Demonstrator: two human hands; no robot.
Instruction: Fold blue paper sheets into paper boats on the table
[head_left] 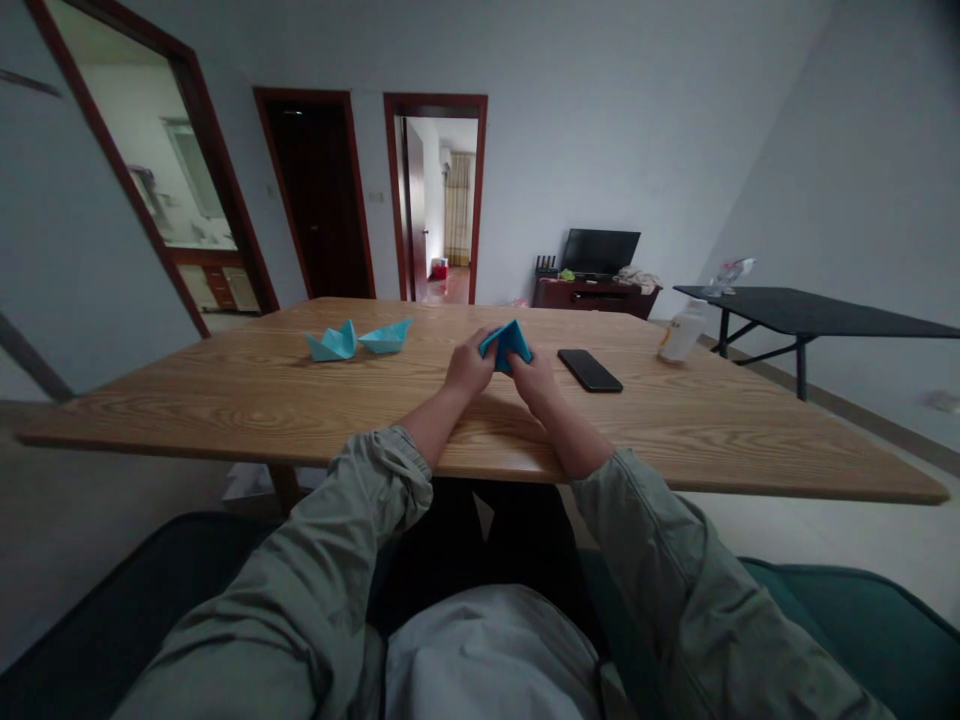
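Observation:
A folded piece of blue paper is held up over the middle of the wooden table, its pointed tip upward. My left hand grips its left side, and my right hand pinches its right side, with the thumbs near its lower middle. Some of the fingers are hidden behind the paper. To the left on the table stand two light blue folded paper boats, one beside the other, their ends almost touching.
A black phone lies right of my hands on the wooden table. Farther right stands a whitish bottle. Beyond it is a black table with a clear plastic item on top. A television stands by the back wall.

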